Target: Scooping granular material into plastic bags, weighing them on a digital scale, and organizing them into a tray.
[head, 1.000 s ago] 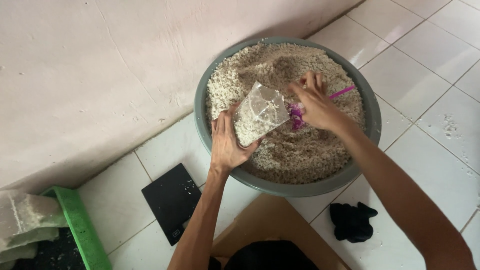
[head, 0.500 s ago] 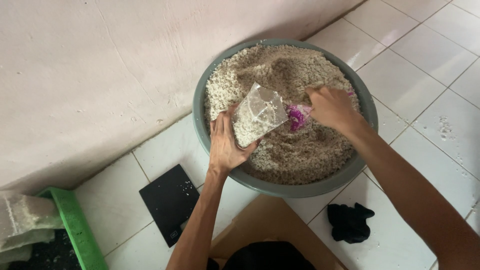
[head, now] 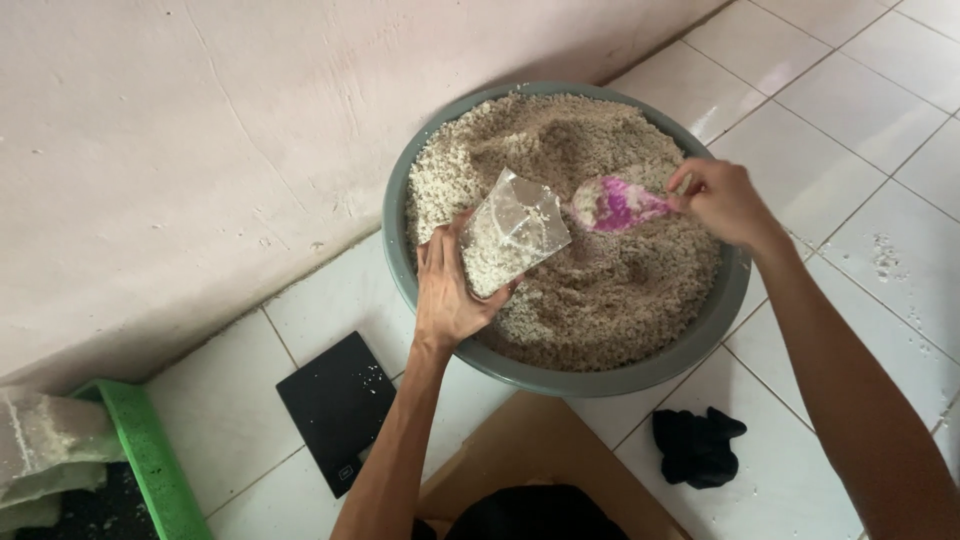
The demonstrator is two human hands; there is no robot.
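Surface and room: the floor [head: 850,110] is laid with white square tiles and pale grout lines. A plain, off-white wall [head: 180,150] with scuffs meets the floor along a diagonal line running from lower left to upper right. Loose pale grains lie scattered on the tiles at the right edge.

Items, left to right:
- Green plastic crate [head: 150,460], lower left corner, against the wall. Filled clear bags [head: 40,450] of pale material rest on it.
- Flat black square scale [head: 338,405], lying on the floor just beside the basin, dusted with a few grains.
- Brown cardboard sheet [head: 545,440], bottom centre, partly under the basin edge.
- Round grey basin [head: 600,378], standing on the floor near the wall, filled close to the rim with coarse pale grain mix [head: 600,300].
- Crumpled black cloth [head: 697,445], on the floor just below the basin.

Hands:
- Left hand [head: 450,290]: fingers wrapped around a clear plastic bag [head: 510,240], gripping it from below. The bag is partly filled with the grain mix, tilted, mouth toward the upper right, held over the left part of the basin.
- Right hand [head: 725,200]: fingers pinched on the handle of a pink spoon [head: 615,205]. The spoon bowl sits just beside the bag mouth, above the grain.
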